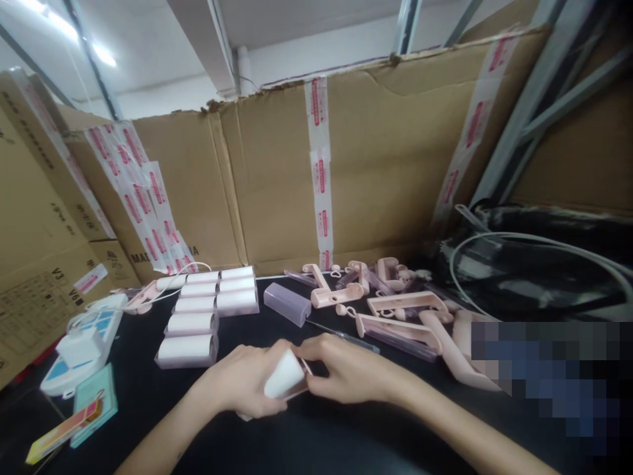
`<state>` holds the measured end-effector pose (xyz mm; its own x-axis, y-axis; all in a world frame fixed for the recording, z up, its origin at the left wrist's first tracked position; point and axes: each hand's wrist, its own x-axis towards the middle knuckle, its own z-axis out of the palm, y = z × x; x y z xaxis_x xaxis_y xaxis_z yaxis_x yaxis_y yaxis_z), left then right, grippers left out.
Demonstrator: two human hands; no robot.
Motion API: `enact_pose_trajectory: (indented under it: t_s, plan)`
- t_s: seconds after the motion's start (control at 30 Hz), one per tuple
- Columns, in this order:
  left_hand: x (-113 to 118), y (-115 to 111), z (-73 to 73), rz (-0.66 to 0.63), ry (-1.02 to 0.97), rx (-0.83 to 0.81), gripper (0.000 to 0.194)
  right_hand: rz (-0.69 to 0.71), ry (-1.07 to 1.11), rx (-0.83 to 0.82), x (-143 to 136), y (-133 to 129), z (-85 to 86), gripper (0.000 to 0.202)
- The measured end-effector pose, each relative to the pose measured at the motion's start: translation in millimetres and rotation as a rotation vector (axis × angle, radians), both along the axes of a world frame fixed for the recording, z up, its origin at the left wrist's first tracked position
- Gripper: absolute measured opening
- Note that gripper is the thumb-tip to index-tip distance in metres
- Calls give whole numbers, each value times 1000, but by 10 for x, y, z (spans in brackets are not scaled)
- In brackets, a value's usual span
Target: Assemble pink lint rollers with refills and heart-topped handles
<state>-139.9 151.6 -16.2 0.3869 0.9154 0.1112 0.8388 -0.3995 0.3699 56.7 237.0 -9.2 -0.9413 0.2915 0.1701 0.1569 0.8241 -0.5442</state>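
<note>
My left hand is closed around a white rounded cylinder, low in the middle of the view. At the cylinder's right end my right hand pinches a thin pale pink edge, partly hidden by the fingers. Just beyond the hands lies a translucent lilac cover. To the left, several similar white cylinders rest in lilac trays set in two columns. Pale pink plastic holders lie in a loose heap to the right, some with lilac covers and small rings.
A thin dark tool lies behind my right hand. At left are a white power strip, a teal box and a yellow-orange strip. Cardboard walls the back. A white cable loops over black plastic at right.
</note>
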Motion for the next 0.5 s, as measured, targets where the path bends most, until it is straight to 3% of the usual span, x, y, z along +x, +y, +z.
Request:
enact_pose_trajectory:
  t_s: [0.07, 0.13, 0.2, 0.27, 0.33, 0.4, 0.5]
  plan:
    - [-21, 15, -18, 6, -42, 3, 45, 62, -11, -123, 42, 52, 24, 19]
    - [-27, 60, -44, 34, -123, 2, 49, 64, 28, -269, 79, 118, 21, 39]
    - [-3, 127, -84, 93, -263, 6, 57, -24, 132, -383, 89, 188, -14, 62]
    - [46, 194, -148, 161, -428, 31, 69, -124, 243, -474, 55, 246, -79, 71]
    - [99, 237, -223, 218, -564, 83, 85, -124, 284, -583, -10, 280, -158, 63]
    - [127, 246, -274, 243, -610, 101, 102, -99, 307, -672, -74, 302, -224, 43]
    - [89, 265, -235, 208, -457, 46, 120, -230, 470, -664, -88, 377, -228, 30]
